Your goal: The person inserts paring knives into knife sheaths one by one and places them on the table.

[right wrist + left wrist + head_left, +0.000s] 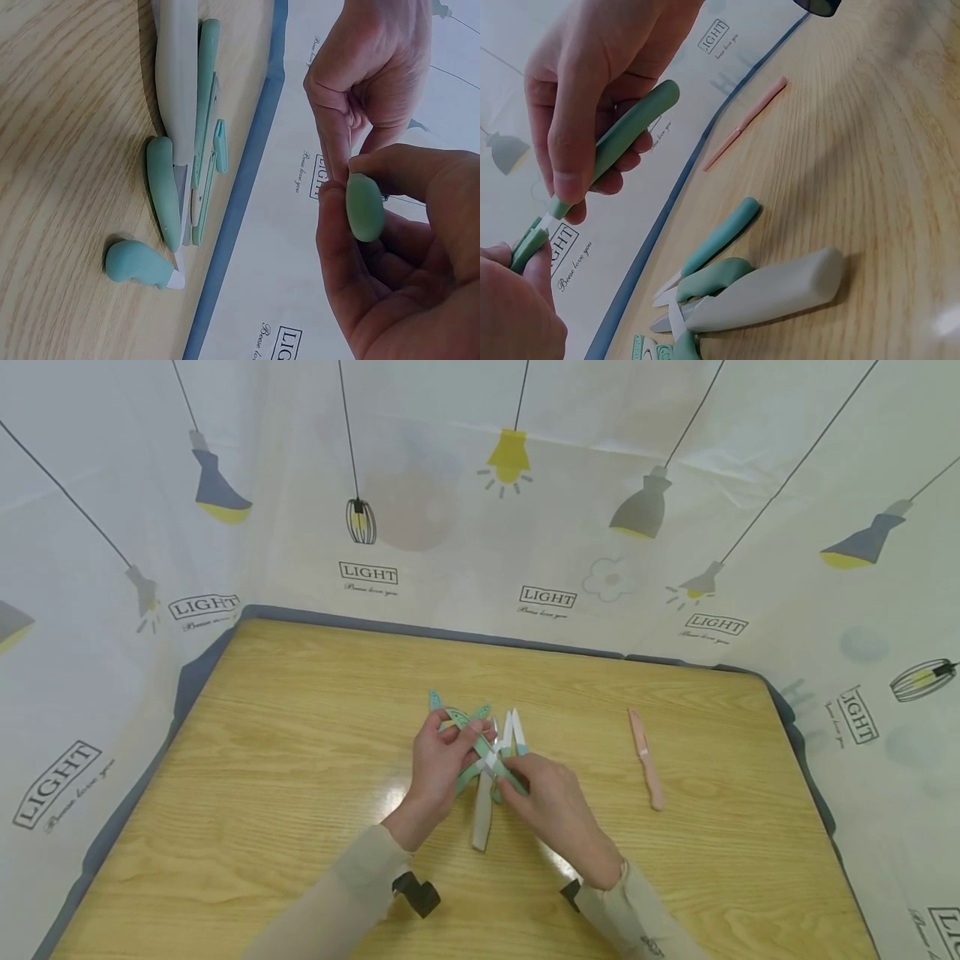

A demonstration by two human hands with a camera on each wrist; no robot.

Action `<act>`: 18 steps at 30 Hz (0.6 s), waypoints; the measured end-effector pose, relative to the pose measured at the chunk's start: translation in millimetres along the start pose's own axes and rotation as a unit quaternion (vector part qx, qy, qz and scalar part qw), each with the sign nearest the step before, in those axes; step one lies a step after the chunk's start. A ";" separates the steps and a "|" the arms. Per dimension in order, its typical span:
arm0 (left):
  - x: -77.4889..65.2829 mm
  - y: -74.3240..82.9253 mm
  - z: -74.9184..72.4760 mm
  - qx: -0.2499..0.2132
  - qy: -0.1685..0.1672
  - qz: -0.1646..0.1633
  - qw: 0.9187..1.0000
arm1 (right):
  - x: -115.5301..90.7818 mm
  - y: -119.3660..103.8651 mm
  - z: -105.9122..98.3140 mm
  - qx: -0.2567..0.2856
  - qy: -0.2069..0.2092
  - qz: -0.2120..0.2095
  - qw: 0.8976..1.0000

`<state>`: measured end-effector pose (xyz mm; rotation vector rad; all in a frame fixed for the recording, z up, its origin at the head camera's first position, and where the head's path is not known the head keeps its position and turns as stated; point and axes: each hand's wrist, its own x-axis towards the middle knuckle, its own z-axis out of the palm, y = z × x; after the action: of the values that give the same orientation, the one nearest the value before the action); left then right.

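Both hands hold one green-handled knife over the table. My right hand (551, 789) grips its green handle (634, 131), thumb along the side. At the other end my left hand (435, 760) pinches the green blade cover (529, 247). A short white stretch of blade shows between cover and handle. Beneath the hands, several more knives lie in a cluster. Among them are a thick off-white handle (482, 814), a teal handle (721, 234) and a curved green handle (716, 277). In the head view, two white blades (510, 727) point away just right of the hands.
A pink knife (645, 760) lies apart on the right of the wooden table (300, 718). A pale curtain (450, 527) printed with lamps surrounds the table's back and sides. Dark blue edging (435, 631) runs along the table's far border.
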<state>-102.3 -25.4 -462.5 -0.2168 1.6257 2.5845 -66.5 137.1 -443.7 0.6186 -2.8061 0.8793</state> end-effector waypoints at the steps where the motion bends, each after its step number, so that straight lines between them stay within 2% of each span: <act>1: -0.6 -0.4 0.6 0.000 -0.005 -0.001 1.000 | 0.4 0.2 0.4 -0.001 0.003 -0.002 1.000; 7: -1.3 -2.8 3.3 0.000 -0.012 0.002 1.000 | 2.7 -0.3 2.5 -0.001 0.014 -0.003 1.000; 18: -0.7 -4.0 2.8 0.007 -0.004 0.001 1.000 | 2.5 -1.1 4.2 -0.006 0.001 0.023 1.000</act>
<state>-101.3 -21.1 -464.8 -0.2031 1.6426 2.5715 -68.4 133.0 -446.0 0.5548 -2.8322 0.8708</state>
